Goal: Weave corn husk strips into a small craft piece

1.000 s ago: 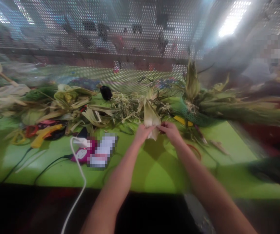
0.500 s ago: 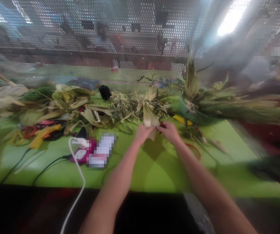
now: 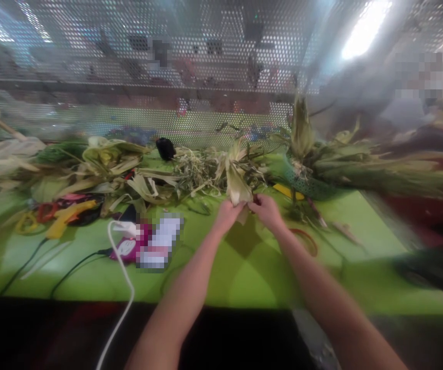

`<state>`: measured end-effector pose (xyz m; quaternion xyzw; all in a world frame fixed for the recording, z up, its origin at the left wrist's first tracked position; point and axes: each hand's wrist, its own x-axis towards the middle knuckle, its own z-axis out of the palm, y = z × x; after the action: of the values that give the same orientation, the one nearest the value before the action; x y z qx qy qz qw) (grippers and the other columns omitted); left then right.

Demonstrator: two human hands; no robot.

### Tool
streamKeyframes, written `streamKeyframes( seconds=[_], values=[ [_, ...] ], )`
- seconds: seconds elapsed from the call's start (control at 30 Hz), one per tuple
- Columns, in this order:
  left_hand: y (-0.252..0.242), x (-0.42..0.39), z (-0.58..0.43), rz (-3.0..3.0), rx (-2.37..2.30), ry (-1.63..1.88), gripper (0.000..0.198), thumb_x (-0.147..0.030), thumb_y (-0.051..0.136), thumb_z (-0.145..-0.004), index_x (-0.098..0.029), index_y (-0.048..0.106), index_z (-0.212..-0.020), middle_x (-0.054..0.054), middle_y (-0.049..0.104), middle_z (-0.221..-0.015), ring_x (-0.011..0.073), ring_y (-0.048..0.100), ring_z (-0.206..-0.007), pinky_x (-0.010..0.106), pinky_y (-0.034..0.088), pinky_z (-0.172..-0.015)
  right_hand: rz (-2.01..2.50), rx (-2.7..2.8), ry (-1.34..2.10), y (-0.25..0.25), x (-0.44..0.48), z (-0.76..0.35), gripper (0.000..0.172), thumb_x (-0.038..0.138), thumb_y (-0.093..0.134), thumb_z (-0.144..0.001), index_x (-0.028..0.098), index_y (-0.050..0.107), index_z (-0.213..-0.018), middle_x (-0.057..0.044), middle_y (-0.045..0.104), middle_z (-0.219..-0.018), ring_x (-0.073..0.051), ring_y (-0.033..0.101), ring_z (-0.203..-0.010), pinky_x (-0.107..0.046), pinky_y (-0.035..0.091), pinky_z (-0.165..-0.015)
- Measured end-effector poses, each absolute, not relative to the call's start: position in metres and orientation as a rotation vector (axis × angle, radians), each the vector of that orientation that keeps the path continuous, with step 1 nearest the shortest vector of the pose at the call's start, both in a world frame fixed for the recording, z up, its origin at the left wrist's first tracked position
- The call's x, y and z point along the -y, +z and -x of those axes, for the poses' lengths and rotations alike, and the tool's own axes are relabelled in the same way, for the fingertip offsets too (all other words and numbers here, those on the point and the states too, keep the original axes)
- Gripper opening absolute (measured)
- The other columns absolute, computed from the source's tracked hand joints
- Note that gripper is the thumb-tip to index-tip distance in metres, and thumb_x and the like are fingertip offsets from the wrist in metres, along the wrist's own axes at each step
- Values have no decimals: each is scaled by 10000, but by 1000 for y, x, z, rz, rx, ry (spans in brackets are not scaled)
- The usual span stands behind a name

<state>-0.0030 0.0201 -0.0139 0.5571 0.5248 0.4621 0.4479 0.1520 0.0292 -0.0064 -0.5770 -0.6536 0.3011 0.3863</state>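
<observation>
A pale dried corn husk (image 3: 238,184) is between my hands above the green table (image 3: 240,277). The fingers of my left hand (image 3: 228,214) are closed on its lower end. Close by on the right, my right hand (image 3: 264,209) pinches the husk's lower edge, thumb and fingers pressed together. Some fingertips are hidden behind the husk. Right behind it lies a heap of shredded husk strips (image 3: 196,167).
On the left lie a yellow glue gun (image 3: 69,216), scissors (image 3: 47,211), a purple power strip (image 3: 129,249) with a white cable (image 3: 127,288), and a blurred-out phone (image 3: 162,241). A green basket (image 3: 306,182) stands at right by long husk bundles (image 3: 379,172). Perforated metal panel (image 3: 206,67) behind.
Both hands stay almost in place on the husk. The right fingers have shifted very slightly at its edge, and the view has moved a little.
</observation>
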Motion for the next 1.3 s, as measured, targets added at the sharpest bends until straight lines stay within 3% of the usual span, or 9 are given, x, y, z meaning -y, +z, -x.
streamKeyframes(
  seconds=[0.1,0.4,1.03,1.3],
  values=[
    [-12,-20,3,-1373,-1296,1133,393,-507,670,-728,-117,678,-777,48,636,-681,156,519,-608,256,375,-582,1467,1667,733,-7,-29,-152,160,332,588,-691,176,576,-657,25,543,-579,-124,458,-546,-232,300,-502],
    [-14,-24,8,-1328,-1241,1130,421,-472,655,-748,-106,683,-954,70,681,-827,173,579,-723,273,442,-710,1256,1596,1010,-3,-31,-153,213,386,637,-698,177,597,-688,0,601,-612,-144,563,-562,-260,444,-558],
    [-8,-16,-1,-1469,-1324,1146,309,-421,615,-801,-119,681,-815,59,666,-731,174,564,-661,267,421,-653,1546,1704,651,2,-24,-148,148,323,542,-691,183,553,-645,10,560,-583,-129,475,-549,-243,281,-513],
    [-3,-13,3,-1355,-1245,1162,404,-511,648,-758,-130,683,-887,25,626,-679,164,555,-665,255,417,-653,1217,1486,1023,-5,-31,-147,154,323,586,-673,185,585,-741,6,597,-666,-143,558,-613,-259,457,-601]
  ],
)
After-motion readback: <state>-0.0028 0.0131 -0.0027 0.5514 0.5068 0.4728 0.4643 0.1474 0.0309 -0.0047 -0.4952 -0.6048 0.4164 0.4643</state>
